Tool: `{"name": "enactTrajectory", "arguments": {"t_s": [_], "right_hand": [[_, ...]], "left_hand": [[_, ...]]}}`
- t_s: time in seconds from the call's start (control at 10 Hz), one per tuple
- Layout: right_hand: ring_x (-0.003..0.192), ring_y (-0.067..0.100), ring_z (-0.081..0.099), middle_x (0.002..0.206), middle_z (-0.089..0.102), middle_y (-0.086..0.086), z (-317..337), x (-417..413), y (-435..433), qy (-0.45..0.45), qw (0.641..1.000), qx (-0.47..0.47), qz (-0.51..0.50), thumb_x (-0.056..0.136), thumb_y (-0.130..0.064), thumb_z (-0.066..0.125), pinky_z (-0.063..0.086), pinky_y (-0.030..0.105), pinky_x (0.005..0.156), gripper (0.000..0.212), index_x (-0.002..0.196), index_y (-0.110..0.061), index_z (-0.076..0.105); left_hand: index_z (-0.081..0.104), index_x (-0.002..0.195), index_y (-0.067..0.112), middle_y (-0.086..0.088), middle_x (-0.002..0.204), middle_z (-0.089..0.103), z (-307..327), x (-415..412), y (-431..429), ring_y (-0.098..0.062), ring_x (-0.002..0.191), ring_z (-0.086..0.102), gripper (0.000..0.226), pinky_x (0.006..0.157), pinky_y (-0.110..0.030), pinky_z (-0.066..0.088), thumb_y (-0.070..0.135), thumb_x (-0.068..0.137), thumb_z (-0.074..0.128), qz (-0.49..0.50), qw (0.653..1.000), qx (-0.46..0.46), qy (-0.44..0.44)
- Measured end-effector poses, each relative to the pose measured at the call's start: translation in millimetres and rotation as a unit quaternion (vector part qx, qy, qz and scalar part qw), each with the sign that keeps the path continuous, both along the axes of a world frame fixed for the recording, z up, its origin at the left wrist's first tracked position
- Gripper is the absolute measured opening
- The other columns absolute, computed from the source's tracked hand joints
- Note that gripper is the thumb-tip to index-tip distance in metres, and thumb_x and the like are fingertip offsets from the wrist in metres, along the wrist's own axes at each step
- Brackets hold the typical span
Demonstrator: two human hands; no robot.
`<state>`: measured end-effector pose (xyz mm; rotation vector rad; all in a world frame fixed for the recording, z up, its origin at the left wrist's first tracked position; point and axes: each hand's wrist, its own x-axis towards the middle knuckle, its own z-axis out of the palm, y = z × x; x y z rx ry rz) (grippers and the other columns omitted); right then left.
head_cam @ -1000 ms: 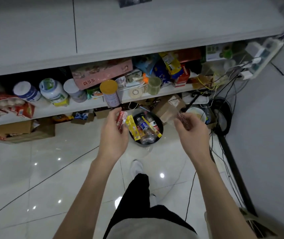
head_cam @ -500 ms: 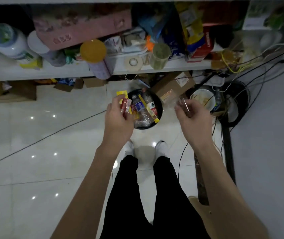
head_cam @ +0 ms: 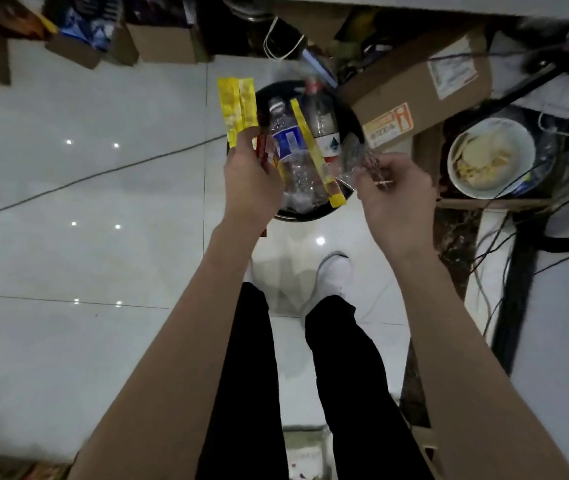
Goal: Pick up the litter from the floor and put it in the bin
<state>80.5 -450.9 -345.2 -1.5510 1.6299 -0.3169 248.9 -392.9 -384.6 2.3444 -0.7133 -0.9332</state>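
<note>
We stand on a pale tiled floor (head_cam: 86,254) that fills most of the view, with our black trousers (head_cam: 248,375) and one white shoe (head_cam: 335,275) below us. At the upper right lies a brown cardboard box (head_cam: 414,95) with labels on it, and beside it dark cables (head_cam: 504,323) trail down the right side.

Just in front of our feet sits the round black bin (head_cam: 310,217). Inside it lie a clear bottle with a blue label (head_cam: 286,140), a second clear bottle with a red cap (head_cam: 324,126), and a long yellow strip (head_cam: 314,150) slanting across them. To the right of the bin, below the box, is a white bowl (head_cam: 518,147) with pale food in it (what kind, we cannot tell).

Our left hand (head_cam: 252,181) is over the bin's left edge, fingers curled around two yellow wrappers (head_cam: 238,105) that stick up past the rim, together with a red wrapper (head_cam: 265,150). Our right hand (head_cam: 397,202) is over the bin's right edge, fingers pinching a crinkled clear plastic wrapper (head_cam: 355,157). Both hands' litter is above the bin, not yet in it.
</note>
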Motion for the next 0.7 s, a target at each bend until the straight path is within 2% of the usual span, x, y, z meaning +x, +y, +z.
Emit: {"name": "enactTrajectory", "arguments": {"t_s": [0.1, 0.2, 0.3, 0.4, 0.5, 0.6, 0.7], "right_hand": [[0.080, 0.006, 0.060, 0.083, 0.064, -0.013, -44, 11, -8, 0.002, 1.000, -0.004, 0.013, 0.093, -0.025, 0.068, 0.038, 0.001, 0.066, 0.018, 0.106, -0.015, 0.073], [0.078, 0.004, 0.059, 0.086, 0.065, -0.011, -82, 25, -15, 0.007, 0.999, -0.029, 0.013, 0.093, -0.024, 0.068, 0.037, 0.001, 0.066, 0.017, 0.106, -0.014, 0.073], [0.071, -0.004, 0.056, 0.088, 0.068, -0.010, -113, 40, -22, 0.004, 1.000, -0.025, -0.003, 0.093, -0.023, 0.065, 0.036, -0.001, 0.065, 0.015, 0.104, -0.015, 0.071], [0.076, -0.002, 0.057, 0.094, 0.069, -0.009, -131, 51, -27, 0.022, 1.000, 0.006, 0.005, 0.095, -0.030, 0.064, 0.036, -0.002, 0.064, 0.022, 0.111, -0.017, 0.070], [0.099, 0.019, 0.064, 0.113, 0.070, 0.002, -141, 53, -23, 0.100, 0.993, 0.016, 0.058, 0.092, -0.044, 0.065, 0.050, 0.018, 0.084, 0.041, 0.122, -0.016, 0.065], [0.117, 0.033, 0.056, 0.129, 0.061, 0.011, -129, 52, -16, 0.156, 0.986, 0.014, 0.059, 0.087, -0.049, 0.069, 0.047, 0.046, 0.099, 0.060, 0.133, -0.013, 0.056], [0.117, 0.036, 0.054, 0.129, 0.058, 0.014, -109, 48, -11, 0.146, 0.988, -0.008, 0.044, 0.085, -0.043, 0.071, 0.046, 0.051, 0.099, 0.060, 0.133, -0.011, 0.054]], "left_hand": [[0.046, 0.140, 0.013, -0.009, 0.115, 0.066, -44, 8, -11, -0.026, 0.106, 0.060, 0.046, 0.075, -0.017, 0.036, 0.006, 0.095, 0.049, -0.003, 1.000, -0.026, -0.013], [0.041, 0.146, 0.019, 0.008, 0.103, 0.062, -75, 16, -22, -0.012, 0.094, 0.060, 0.048, 0.072, -0.014, 0.039, 0.019, 0.099, 0.051, 0.005, 0.999, -0.039, -0.001], [0.035, 0.152, 0.018, 0.008, 0.114, 0.063, -97, 24, -24, -0.010, 0.100, 0.059, 0.056, 0.070, 0.002, 0.035, 0.020, 0.098, 0.053, -0.008, 0.999, -0.036, 0.002], [0.037, 0.151, 0.015, -0.005, 0.139, 0.059, -105, 30, -15, -0.019, 0.126, 0.055, 0.057, 0.081, 0.000, 0.029, 0.022, 0.098, 0.055, -0.014, 0.999, -0.031, -0.005], [0.044, 0.146, 0.012, -0.006, 0.139, 0.059, -104, 33, -2, -0.020, 0.126, 0.054, 0.051, 0.084, -0.007, 0.031, 0.023, 0.098, 0.054, -0.034, 0.998, -0.036, -0.039], [0.048, 0.142, 0.011, -0.007, 0.135, 0.060, -93, 37, 9, -0.023, 0.123, 0.055, 0.048, 0.090, -0.017, 0.036, 0.022, 0.096, 0.054, -0.052, 0.997, -0.039, -0.050], [0.049, 0.141, 0.013, -0.006, 0.134, 0.060, -73, 42, 13, -0.023, 0.122, 0.056, 0.046, 0.096, -0.026, 0.041, 0.021, 0.096, 0.055, -0.039, 0.997, -0.043, -0.054]]}}
